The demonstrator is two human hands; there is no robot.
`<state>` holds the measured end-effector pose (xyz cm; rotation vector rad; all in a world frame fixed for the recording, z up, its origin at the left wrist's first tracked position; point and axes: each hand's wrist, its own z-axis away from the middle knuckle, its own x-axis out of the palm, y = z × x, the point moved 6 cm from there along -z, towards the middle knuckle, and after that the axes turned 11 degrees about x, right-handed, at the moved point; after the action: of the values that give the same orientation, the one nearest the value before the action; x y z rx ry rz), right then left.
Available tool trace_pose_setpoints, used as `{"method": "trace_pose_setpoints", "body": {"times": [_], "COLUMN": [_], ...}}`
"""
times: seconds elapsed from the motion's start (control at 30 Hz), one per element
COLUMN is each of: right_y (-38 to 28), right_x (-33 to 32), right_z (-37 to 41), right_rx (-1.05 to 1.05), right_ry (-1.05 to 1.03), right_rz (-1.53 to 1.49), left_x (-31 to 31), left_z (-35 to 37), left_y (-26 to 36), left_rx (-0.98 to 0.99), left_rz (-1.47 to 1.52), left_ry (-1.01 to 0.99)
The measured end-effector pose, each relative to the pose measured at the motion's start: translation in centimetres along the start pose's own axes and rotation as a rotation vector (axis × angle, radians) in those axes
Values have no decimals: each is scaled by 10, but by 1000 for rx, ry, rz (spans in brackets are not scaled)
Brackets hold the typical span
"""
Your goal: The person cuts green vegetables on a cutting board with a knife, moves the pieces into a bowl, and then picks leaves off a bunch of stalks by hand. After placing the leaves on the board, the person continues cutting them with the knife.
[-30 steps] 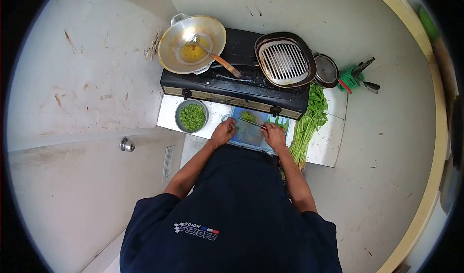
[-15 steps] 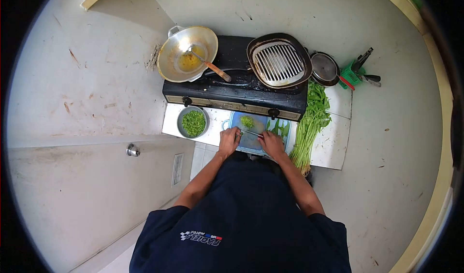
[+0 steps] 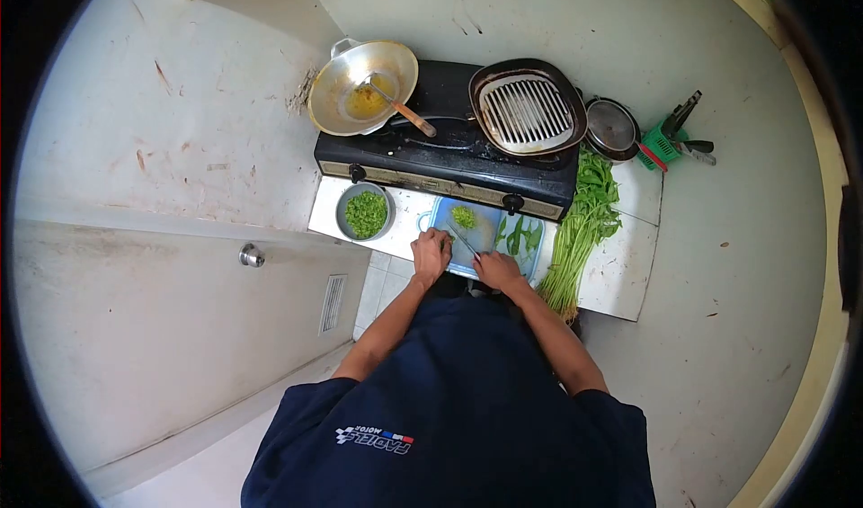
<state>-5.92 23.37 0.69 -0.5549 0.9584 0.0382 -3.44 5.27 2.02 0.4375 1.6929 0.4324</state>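
My right hand (image 3: 494, 270) is closed round the handle of a knife (image 3: 463, 239), whose blade slants up and left over the blue cutting board (image 3: 486, 223). At the board's left part my left hand (image 3: 432, 252) has its fingers curled together; what they press on is too small to name. Chopped greens (image 3: 463, 217) lie in a small heap above the blade. Several green leaves (image 3: 520, 236) rest on the right part of the board. To the left, a grey bowl (image 3: 342, 224) holds more chopped greens.
Behind the board stands a black stove (image 3: 431, 162) with a wok (image 3: 324, 103) and ladle, and a grill pan (image 3: 572, 139). Long leafy stalks (image 3: 575, 238) lie at the right. Beyond are a small pan (image 3: 611, 130) and a green basket (image 3: 662, 144) of utensils.
The knife has turned from nearly level to a steeper slant, and my right hand has moved left and down. The whole view has shifted slightly.
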Motion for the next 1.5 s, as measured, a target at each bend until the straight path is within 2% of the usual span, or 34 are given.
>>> {"method": "trace_pose_setpoints", "body": {"times": [0.17, 0.27, 0.47, 0.8, 1.1, 1.2, 1.27, 1.5], "right_y": [-10, -16, -12, -22, -35, -30, -23, -23], "right_x": [-9, -11, 3, 1, 18, 24, 30, 7], "right_z": [0, 1, -3, -1, -20, -12, -6, 5], "right_rx": [-11, -3, -29, -6, -41, -29, -48, 37], "right_ry": [108, 60, 134, 107, 96, 106, 134, 105], "right_rz": [-23, 9, 27, 60, 49, 65, 72, 4], "left_x": [5, 13, 10, 4, 7, 4, -2, -3], "left_z": [4, 5, 1, -2, -3, -5, -6, -4], "left_y": [-3, -11, -12, -10, -16, -18, -15, -13], "left_rx": [-26, -58, -34, -28, -30, -134, -128, -115], "left_rz": [-25, 28, 54, 96, 147, 193, 201, 209], "left_ry": [9, 8, -7, -44, 12, -10, -9, 59]}}
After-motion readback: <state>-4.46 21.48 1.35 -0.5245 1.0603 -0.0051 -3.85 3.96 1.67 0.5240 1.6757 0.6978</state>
